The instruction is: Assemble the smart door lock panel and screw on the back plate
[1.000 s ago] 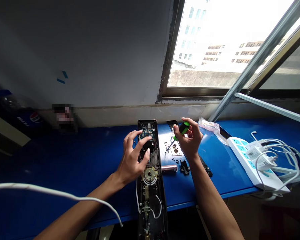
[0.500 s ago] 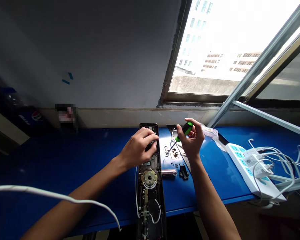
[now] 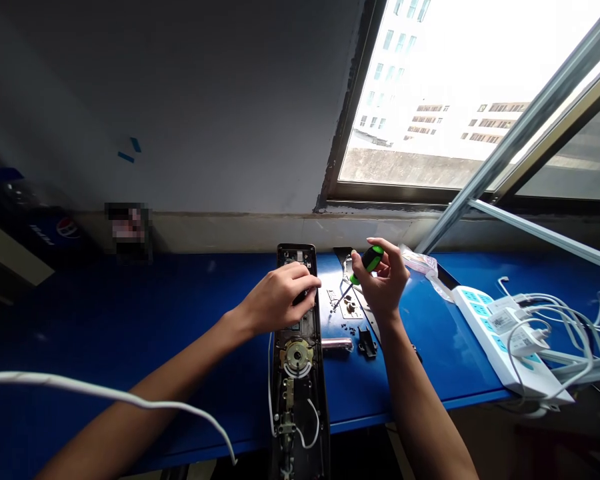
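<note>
A long black device housing (image 3: 307,393) lies open, showing a round metal part (image 3: 298,356), circuit parts and white wires. Across its upper half rests my left hand (image 3: 289,293), fingers curled together near the right rim. Something dark shows beneath those fingers, but I cannot make it out. My right hand (image 3: 384,283) is closed around the handle of a green and black screwdriver (image 3: 370,260). Its shaft slants down left, with the tip among small dark screws (image 3: 333,308) beside a plate with metal parts (image 3: 351,308).
More screws (image 3: 349,329), a black bracket (image 3: 367,342) and a pinkish cylinder (image 3: 337,344) lie right of the housing. A white power strip (image 3: 500,333) with plugged cables stands at the right. A white cable (image 3: 105,395) crosses the lower left. A Pepsi bottle (image 3: 55,227) is at far left.
My left hand has shifted slightly down, uncovering more of the housing's top end, and its fingers reach nearer the right rim. The right hand keeps the screwdriver tip at the screws.
</note>
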Motion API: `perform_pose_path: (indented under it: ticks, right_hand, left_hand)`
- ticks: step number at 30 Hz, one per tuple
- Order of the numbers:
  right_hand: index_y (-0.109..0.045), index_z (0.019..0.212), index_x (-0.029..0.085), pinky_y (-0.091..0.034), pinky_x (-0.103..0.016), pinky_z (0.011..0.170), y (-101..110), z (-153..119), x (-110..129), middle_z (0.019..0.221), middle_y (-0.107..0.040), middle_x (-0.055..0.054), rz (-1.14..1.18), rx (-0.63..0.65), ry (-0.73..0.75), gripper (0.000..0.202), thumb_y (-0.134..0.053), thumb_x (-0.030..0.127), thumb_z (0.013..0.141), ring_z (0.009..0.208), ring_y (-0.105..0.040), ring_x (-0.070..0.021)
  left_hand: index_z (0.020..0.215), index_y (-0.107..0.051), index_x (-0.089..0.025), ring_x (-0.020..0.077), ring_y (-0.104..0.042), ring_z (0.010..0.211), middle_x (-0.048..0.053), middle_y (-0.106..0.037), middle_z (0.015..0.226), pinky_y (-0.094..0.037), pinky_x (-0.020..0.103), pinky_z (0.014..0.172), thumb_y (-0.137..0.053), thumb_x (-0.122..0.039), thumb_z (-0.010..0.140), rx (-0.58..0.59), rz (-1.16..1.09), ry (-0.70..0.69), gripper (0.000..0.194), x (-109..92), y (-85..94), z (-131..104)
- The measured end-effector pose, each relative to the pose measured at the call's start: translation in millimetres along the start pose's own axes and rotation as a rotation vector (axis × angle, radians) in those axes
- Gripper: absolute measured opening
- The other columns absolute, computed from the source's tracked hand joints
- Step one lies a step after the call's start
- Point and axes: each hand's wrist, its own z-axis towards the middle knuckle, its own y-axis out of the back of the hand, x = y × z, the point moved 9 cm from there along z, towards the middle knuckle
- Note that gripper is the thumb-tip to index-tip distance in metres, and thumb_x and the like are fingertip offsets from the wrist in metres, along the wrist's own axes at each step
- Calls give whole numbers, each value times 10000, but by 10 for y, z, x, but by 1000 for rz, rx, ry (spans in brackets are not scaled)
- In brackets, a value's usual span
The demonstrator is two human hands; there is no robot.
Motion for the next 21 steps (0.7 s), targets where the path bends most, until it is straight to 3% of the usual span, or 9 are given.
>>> perform_pose_path:
  ticks: [16, 21]
  right_hand:
    - [-638, 1096, 262, -526, -245, 433, 40, -17, -2, 698, -591, 67, -21, -28, -19, 275, -752, 292, 848, 522, -601, -111]
    - [-596, 1086, 267, -479, -238, 404, 87, 125, 131, 692, -542, 67, 3, -28, -12, 251, -722, 280, 869, 525, -583, -108]
  left_hand:
    - [1086, -728, -144, 218, -644, 913, 101, -680, 951, -600, 393, 806, -551, -145, 974, 34, 14, -64, 209, -121, -89, 26]
    - [1116, -733, -142, 219, -634, 928, 101, -683, 959, -589, 380, 811, -542, -159, 989, 52, 3, -68, 230, -93, -49, 25]
